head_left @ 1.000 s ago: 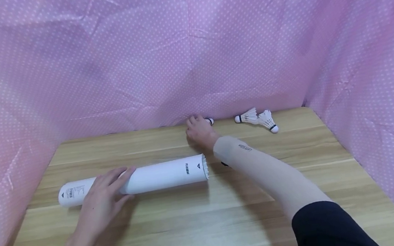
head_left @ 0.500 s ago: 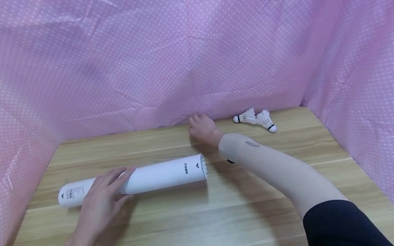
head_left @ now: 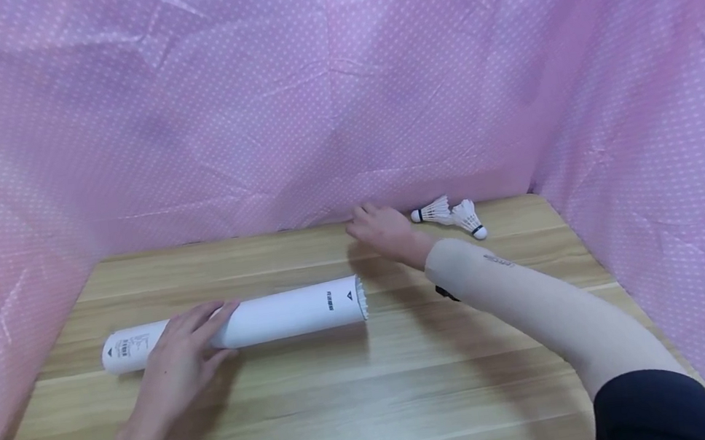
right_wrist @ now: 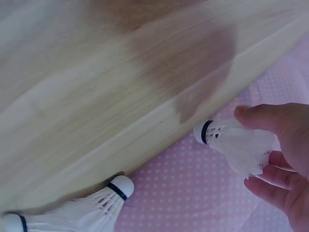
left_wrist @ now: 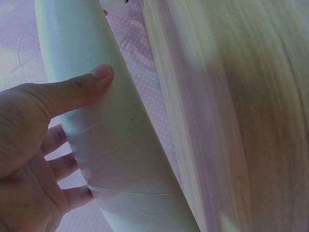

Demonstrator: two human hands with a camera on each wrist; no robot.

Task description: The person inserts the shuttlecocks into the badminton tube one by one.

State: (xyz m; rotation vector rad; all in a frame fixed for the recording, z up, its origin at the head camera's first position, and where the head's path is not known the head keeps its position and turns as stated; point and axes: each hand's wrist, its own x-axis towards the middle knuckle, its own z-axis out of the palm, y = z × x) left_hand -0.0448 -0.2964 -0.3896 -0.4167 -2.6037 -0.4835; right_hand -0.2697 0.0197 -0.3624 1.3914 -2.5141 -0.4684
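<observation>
A long white shuttlecock tube (head_left: 291,313) lies sideways over the table, small dark print near both ends. Feather edges show at its right end. My left hand (head_left: 174,359) grips it left of its middle; in the left wrist view the thumb (left_wrist: 91,84) lies along one side and the fingers round the other. At the table's back edge, my right hand (head_left: 387,232) pinches a white shuttlecock (right_wrist: 241,145) by its feathers, thumb on one side and fingers on the other. The head view hides this shuttlecock behind the hand.
Two more shuttlecocks lie right of my right hand, one (head_left: 434,210) with its cork to the left, the other (head_left: 467,217) with its cork toward me. Pink dotted cloth (head_left: 338,104) hangs behind and beside the wooden table (head_left: 323,414).
My right hand has moved a little to the right along the back edge. The shuttlecock's cork, seen beside it earlier, is now hidden in the head view. My left hand keeps its grip.
</observation>
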